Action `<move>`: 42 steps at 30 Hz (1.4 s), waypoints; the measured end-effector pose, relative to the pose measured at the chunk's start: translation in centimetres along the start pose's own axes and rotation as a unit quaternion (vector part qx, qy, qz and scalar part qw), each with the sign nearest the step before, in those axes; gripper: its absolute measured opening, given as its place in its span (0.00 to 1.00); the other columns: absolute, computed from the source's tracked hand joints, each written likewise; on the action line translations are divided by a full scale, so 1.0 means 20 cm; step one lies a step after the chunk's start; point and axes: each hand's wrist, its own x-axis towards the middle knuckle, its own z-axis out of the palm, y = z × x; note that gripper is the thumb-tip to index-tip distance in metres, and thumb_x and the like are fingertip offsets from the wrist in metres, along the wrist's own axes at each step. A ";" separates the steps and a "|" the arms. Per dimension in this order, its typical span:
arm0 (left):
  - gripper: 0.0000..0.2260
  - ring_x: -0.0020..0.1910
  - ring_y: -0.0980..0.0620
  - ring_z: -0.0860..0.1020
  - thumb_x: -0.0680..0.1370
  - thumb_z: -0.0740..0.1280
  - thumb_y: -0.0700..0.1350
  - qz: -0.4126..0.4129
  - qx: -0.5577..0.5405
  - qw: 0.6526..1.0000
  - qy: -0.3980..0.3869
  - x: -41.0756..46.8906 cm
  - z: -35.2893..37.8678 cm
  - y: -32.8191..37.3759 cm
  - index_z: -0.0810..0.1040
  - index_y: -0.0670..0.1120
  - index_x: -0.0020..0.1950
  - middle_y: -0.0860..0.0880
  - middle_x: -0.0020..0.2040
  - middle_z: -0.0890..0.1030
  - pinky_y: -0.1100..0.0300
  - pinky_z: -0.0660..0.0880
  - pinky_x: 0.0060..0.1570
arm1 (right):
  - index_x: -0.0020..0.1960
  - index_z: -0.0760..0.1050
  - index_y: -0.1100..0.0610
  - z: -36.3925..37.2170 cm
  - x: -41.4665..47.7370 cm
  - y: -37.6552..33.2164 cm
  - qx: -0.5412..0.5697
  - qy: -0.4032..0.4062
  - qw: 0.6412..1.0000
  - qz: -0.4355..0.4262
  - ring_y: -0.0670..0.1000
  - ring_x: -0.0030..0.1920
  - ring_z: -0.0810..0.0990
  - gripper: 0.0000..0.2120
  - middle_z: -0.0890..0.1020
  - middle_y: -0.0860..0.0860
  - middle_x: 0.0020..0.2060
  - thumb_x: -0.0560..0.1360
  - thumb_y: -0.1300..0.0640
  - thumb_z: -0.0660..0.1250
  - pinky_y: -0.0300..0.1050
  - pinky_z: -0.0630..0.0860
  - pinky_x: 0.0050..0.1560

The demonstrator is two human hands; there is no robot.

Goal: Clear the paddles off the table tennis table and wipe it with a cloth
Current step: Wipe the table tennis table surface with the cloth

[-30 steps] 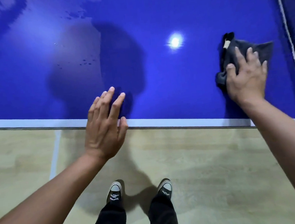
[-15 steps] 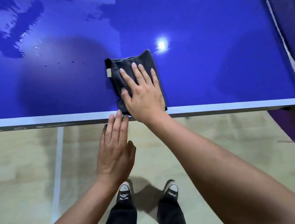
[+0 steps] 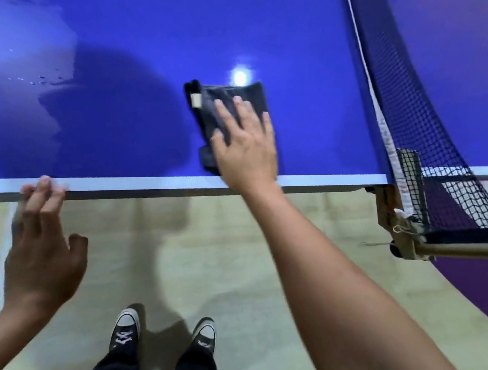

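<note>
Nearest, the left hand [image 3: 42, 256] hangs with spread fingers and holds nothing, its fingertips at the white edge of the blue counter [image 3: 137, 60]. Beyond and to its right, the right hand [image 3: 246, 145] presses flat, fingers splayed, on the folded dark cloth [image 3: 212, 103]. Farther right stands the net [image 3: 404, 111].

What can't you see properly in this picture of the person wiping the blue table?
From the head view:
- Cloth: the right hand covers its near part, so its full shape is hidden.
- Left hand: motion-blurred at the fingertips, so whether they touch the table edge is unclear.
- Table: its far side is cut off by the top edge of the picture.
- Net: its far end runs out of the picture.
- Droplets: too small to count.
</note>
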 end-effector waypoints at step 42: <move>0.24 0.77 0.43 0.65 0.81 0.53 0.46 0.037 0.008 0.993 -0.109 0.42 -0.56 -0.85 0.70 0.43 0.76 0.43 0.77 0.69 0.48 0.60 0.76 | 0.80 0.62 0.44 0.36 -0.19 -1.51 -0.026 -0.043 0.999 -0.018 0.52 0.80 0.60 0.28 0.64 0.52 0.79 0.80 0.42 0.52 0.59 0.54 0.79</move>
